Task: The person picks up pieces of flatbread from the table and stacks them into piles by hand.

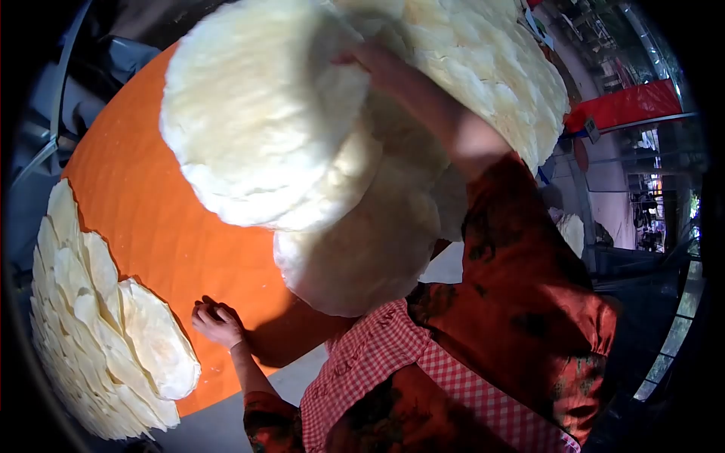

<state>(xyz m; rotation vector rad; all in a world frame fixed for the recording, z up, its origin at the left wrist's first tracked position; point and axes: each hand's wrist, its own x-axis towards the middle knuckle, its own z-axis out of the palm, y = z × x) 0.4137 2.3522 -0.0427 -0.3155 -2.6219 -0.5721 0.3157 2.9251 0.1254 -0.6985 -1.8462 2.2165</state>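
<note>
Near the top, my right hand (pixel 371 63) grips the upper right edge of a large round, thin flatbread (pixel 257 113). One finger or the thumb shows on its pale face; the other fingers are in shadow or hidden. Beneath it are more flatbreads, and a shaded one (pixel 362 257) reaches toward the apron. My left hand (pixel 217 325) rests on the orange tabletop (pixel 162 226), its fingers loosely bent and apart, with nothing visible in them. Just left of that hand lies a single round flatbread (pixel 157 340) at the edge of an overlapping row.
Overlapping flatbreads (pixel 75 325) fan along the left table edge. A wide spread of flatbreads (pixel 483 75) covers the upper right. My red-checked apron (pixel 370 347) is close to the near table edge. A red sheet (pixel 627 106) shows beyond, at the right.
</note>
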